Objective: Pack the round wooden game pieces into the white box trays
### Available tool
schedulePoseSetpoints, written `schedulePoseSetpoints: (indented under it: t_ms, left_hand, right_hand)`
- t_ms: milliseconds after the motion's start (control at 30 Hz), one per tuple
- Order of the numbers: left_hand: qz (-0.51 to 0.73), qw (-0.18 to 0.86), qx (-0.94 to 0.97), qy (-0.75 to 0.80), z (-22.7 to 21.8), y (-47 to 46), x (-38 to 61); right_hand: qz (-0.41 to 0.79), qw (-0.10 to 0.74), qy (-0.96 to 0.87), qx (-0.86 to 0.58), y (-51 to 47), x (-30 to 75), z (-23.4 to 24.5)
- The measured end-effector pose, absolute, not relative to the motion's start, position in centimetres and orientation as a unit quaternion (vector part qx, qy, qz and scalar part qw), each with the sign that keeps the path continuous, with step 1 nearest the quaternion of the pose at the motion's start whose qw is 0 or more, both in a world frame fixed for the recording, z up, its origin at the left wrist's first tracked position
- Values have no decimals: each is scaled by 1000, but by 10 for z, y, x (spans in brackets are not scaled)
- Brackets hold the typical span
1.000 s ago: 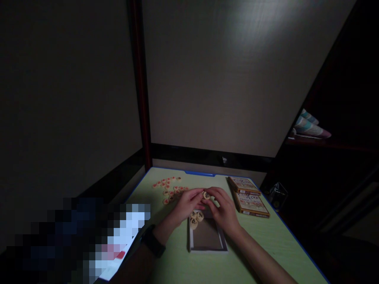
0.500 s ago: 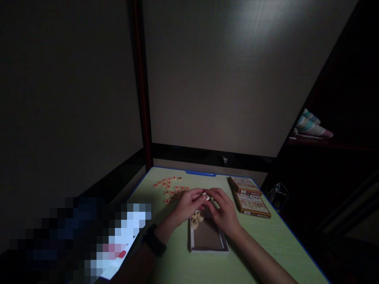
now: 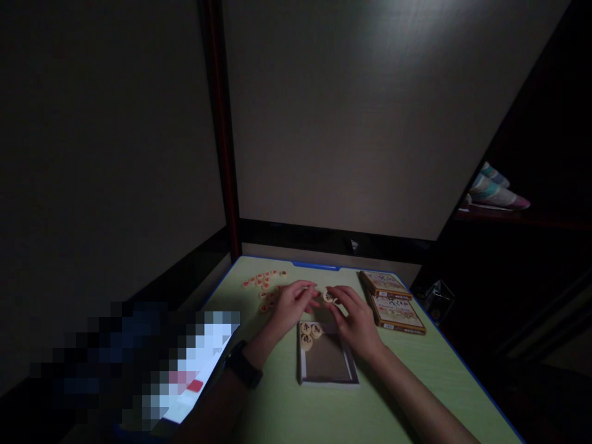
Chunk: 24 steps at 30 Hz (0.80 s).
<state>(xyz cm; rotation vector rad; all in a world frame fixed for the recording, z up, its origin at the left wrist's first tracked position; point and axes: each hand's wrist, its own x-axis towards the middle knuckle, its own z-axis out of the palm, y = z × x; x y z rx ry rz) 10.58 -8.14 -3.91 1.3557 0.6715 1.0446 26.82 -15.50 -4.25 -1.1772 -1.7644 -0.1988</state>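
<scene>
My right hand (image 3: pixel 357 317) pinches a round Chinese chess piece (image 3: pixel 328 296) with a dark character on its face, holding it above the far end of a shallow box tray (image 3: pixel 328 364). Just left of that piece is my left hand (image 3: pixel 291 308), a dark watch on its wrist, its fingers stretched out and apart with nothing visible in them. Inside the tray's far left corner lie several black-marked Chinese chess pieces (image 3: pixel 306 341). Beyond my left hand, red-marked Chinese chess pieces (image 3: pixel 266 286) are spread in loose rows, some hidden behind the hand.
Two printed flat boxes (image 3: pixel 396 313) overlap at the table's far right. The green table (image 3: pixel 324 416) has a blue edge and stands against a wall panel. At the lower left is a bright, partly pixelated surface (image 3: pixel 198 364). A patterned cloth item (image 3: pixel 497 191) rests on a shelf at right.
My hands have drawn apart slightly. The chess piece, earlier between both hands, now sits in my right fingers with its face showing. The view has shifted slightly.
</scene>
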Motion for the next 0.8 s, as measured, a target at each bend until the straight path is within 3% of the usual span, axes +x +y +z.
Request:
schedulePoseSetpoints:
  t_ms: [300,567,700,800]
  left_hand:
    - [478,470,639,378,-49,-63,103]
    - [257,193,831,455,-18,-93,88]
    - [146,66,889,429,-5,-122,85]
    - [83,35,902,423,0,-137,91]
  right_hand:
    - [39,459,-701,-544,-163,280,-19]
    - [136,411,-687,-584,-201,285,-28]
    - [177,437,-642,-605,-205,298,-42]
    - [220,472,-601,-606,-202,310,-55]
